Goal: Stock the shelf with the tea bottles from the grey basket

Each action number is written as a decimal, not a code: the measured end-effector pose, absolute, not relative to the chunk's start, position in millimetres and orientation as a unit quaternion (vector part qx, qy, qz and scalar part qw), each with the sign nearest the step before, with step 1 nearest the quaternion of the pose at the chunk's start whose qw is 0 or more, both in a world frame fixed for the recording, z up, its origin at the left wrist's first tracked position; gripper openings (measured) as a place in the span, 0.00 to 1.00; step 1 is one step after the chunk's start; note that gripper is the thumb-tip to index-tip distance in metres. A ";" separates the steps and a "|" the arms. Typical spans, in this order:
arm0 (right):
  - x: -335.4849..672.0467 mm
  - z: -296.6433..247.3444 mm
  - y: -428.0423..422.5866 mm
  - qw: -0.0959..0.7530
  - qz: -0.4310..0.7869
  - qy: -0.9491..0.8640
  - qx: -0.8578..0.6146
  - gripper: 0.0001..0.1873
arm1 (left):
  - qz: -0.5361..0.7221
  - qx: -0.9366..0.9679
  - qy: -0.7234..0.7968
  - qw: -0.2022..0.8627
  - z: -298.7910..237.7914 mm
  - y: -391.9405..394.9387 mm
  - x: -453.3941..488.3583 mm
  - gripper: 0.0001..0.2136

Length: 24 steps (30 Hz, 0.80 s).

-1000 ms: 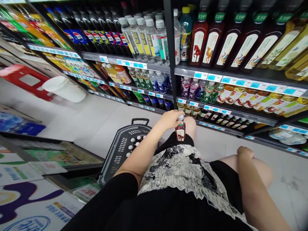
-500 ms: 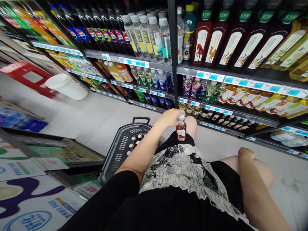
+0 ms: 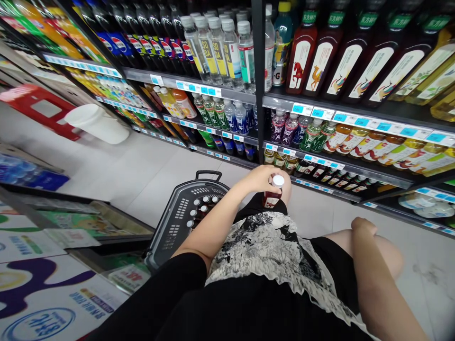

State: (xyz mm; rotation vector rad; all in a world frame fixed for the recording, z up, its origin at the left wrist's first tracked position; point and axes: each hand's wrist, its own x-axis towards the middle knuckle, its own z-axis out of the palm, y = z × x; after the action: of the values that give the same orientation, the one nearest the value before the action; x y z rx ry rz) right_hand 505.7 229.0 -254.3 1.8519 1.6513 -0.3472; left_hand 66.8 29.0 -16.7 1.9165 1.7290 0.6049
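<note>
Left hand (image 3: 261,179) clamped on a small red bottle (image 3: 272,196) at its neck.
Right hand (image 3: 363,224) rests curled shut on a knee; a basket (image 3: 174,232) sits just left of the gripping hand.

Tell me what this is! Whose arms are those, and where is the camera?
The camera sits on a person's head and looks down, so you see their own arms and knees, as if through their eyes. They are crouched in a shop aisle. The left hand grips a small bottle with a white cap, close to one knee. The right hand is curled up and rests on the other knee, holding nothing. On the floor stands a grey basket with more white-capped bottles inside. In front are shelves full of drinks.
</note>
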 end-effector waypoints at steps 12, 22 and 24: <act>497.8 -250.4 226.3 0.302 -0.109 0.604 0.730 0.23 | 0.272 0.703 0.598 0.273 -24.7 31.5 66.6 0.22; 496.5 -250.5 224.4 0.305 -0.105 0.610 0.724 0.24 | 0.313 0.687 0.596 0.274 -35.9 33.5 68.7 0.19; 494.9 -249.1 221.0 0.291 -0.099 0.622 0.720 0.25 | 0.328 0.677 0.615 0.237 -45.1 31.5 73.8 0.16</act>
State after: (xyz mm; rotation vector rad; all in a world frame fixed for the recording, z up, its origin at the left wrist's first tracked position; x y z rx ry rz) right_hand 494.9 221.0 -249.1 1.9205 1.6578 -0.2645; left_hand 73.8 31.5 -45.1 1.8542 1.6852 0.8993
